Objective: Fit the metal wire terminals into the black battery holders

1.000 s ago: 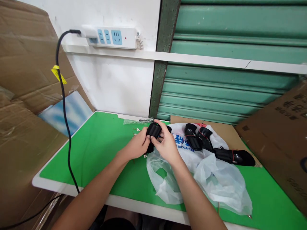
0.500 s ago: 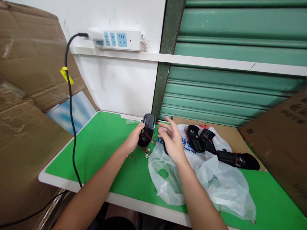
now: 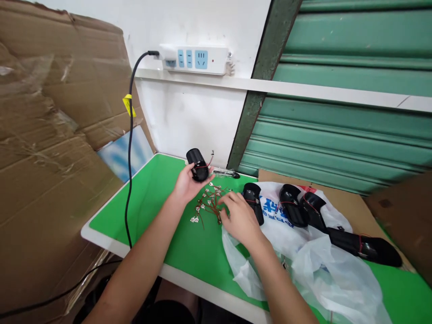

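Currently, a black housing (image 3: 199,166) is held up in the left hand (image 3: 186,183), gripped with the thumb against its near side and the other fingers reaching beneath it and out past its far side. By its curved, glossy end a thin red wire is carried across the housing, and the wire's free end, tipped with a small metal piece, is raised in the air. The right hand (image 3: 239,217) is held palm down with its fingers loosely curled and parted from the thumb; nothing can be seen gripped in it. Its fingertips are placed at the edge of a loose cluster of small metal contacts (image 3: 209,200) with red wires, which are scattered over the green surface of the worktop (image 3: 141,211).

Just beside the right hand, one more housing (image 3: 253,203) is seen on a white plastic bag (image 3: 340,270) printed with blue characters. Farther right, other black housings (image 3: 293,204) are grouped, each fitted with red wire. Behind the bag, a flat piece of cardboard (image 3: 276,177) is laid along the back of the worktop. Near the back edge, a slender black item (image 3: 226,173) is left beside clear wrapping.

Above, a white power strip (image 3: 219,60) is mounted on the wall, with a black cable (image 3: 130,153) plugged in and hung down past the worktop's left side. A yellow tag (image 3: 129,105) is attached to the cable.
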`<state>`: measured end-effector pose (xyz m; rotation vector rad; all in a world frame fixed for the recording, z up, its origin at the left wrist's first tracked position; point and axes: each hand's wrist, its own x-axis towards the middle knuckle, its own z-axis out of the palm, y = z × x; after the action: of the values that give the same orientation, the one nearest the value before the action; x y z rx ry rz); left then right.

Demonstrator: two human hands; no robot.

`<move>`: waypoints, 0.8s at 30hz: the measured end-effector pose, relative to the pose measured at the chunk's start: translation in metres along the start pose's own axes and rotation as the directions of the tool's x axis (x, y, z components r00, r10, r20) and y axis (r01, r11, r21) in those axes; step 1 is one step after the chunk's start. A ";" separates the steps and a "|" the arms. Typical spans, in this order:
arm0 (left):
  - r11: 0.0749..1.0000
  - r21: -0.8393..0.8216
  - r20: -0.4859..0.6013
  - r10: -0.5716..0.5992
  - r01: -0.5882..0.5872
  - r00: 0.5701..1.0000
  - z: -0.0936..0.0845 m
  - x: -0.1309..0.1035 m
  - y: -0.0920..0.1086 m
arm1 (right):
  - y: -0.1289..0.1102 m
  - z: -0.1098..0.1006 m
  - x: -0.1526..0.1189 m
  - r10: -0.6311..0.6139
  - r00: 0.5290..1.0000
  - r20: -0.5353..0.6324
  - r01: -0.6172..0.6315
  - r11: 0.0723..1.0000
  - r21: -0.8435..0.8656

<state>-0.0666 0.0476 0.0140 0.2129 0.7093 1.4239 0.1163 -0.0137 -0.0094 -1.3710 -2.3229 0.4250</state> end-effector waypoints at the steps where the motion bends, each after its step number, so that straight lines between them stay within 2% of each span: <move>1: 1.000 0.016 0.003 -0.003 0.003 1.000 0.000 0.000 -0.001 | -0.001 0.000 0.000 0.019 0.999 0.044 -0.017 0.998 -0.063; 6: 0.997 0.077 0.005 -0.019 0.019 1.000 -0.001 0.001 -0.004 | -0.002 0.001 0.001 0.055 0.990 0.127 -0.035 0.987 -0.158; 12: 0.980 0.200 0.089 -0.036 0.017 0.995 -0.004 0.003 -0.013 | -0.004 0.006 -0.002 -0.014 0.996 0.084 0.030 0.982 -0.188; 14: 0.969 0.247 0.126 -0.021 -0.011 0.992 -0.005 0.003 -0.017 | 0.000 0.003 -0.002 -0.040 0.999 0.034 0.043 0.994 -0.096; 17: 0.948 0.316 0.143 -0.015 -0.031 0.990 -0.007 0.003 -0.023 | 0.008 -0.005 0.000 -0.041 0.997 -0.067 0.052 0.985 0.167; 21: 0.922 0.384 0.121 -0.003 -0.044 0.993 -0.008 0.003 -0.027 | 0.019 -0.018 0.004 0.099 0.982 -0.163 0.002 0.848 0.531; 24: 0.893 0.449 0.106 -0.005 -0.044 0.994 -0.006 0.000 -0.029 | 0.023 -0.023 0.006 0.186 0.960 -0.211 0.012 0.723 0.691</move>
<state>-0.0464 0.0415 -0.0060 0.6554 0.9469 1.2386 0.1426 0.0039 0.0016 -1.0671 -1.6105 0.9574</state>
